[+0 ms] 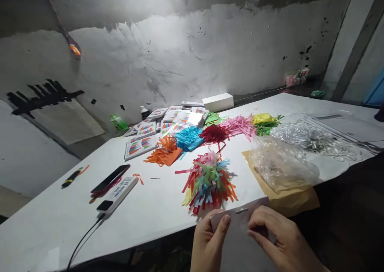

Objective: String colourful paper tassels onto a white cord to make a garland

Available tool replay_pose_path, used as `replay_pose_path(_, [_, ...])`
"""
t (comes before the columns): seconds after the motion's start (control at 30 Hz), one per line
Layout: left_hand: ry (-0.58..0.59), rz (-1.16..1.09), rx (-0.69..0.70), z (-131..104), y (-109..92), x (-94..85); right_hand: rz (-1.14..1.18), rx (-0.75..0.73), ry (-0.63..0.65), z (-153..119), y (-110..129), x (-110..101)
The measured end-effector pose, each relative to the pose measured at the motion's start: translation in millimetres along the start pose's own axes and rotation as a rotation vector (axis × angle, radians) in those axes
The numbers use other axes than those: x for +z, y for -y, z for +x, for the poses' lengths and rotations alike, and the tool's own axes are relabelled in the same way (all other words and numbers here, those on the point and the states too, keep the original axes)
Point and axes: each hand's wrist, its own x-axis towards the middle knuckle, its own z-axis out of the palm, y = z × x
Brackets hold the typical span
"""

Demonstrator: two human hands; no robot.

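My left hand (210, 236) grips the upper left corner of a flat white packet (235, 240) with a hang slot near its top edge, thumb in front. The packet is at the near edge of the table. My right hand (277, 236) is at the packet's right side with thumb and forefinger pinched close to its face. Whatever lies between those fingertips cannot be made out. Just beyond the packet is a loose pile of multicoloured tissue-paper tassels (208, 182).
Orange (165, 152), blue (189, 138), dark red (213, 133) and pink tassels (240, 126) lie farther back, before stacked printed packets (144, 144). On the right are a clear plastic bag (279, 162), a brown envelope (297, 200) and silvery cord (306, 134). A phone (111, 179) and a cabled white device (118, 194) sit left.
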Motion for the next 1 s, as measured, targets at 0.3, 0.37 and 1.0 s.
replay_pose_path(0.3, [-0.018, -0.034, -0.001, -1, -1, 6.9, -0.147, -0.038, -0.045, -5, 0, 3])
replay_pose_path(0.37, [-0.016, -0.030, -0.001, -1, -3, 8.5, -0.200, -0.023, -0.054, -9, -2, 5])
replay_pose_path(1.0, [-0.087, -0.162, -0.077, 0, 4, 7.6, -0.268, 0.243, -0.228, -15, -24, 28])
